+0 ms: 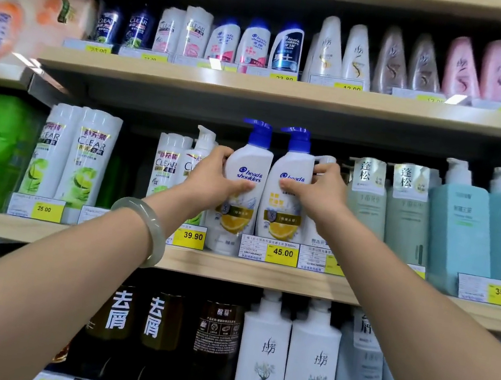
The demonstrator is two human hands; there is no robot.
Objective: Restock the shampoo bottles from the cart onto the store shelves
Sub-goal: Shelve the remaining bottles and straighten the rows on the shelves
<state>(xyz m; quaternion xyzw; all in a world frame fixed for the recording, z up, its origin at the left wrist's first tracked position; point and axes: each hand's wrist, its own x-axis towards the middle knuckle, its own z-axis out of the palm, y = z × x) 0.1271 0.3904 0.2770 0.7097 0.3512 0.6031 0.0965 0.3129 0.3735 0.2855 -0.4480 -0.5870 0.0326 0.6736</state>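
Shelving: left hand (pixel 211 182) curled round left bottle (pixel 253 160), right hand (pixel 319 194) round right bottle (pixel 292 163); next, probably pushing both beyond fingertips (pixel 227 152).

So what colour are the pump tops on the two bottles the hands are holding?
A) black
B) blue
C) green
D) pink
B. The left bottle in the left hand and the right bottle in the right hand both have blue pumps.
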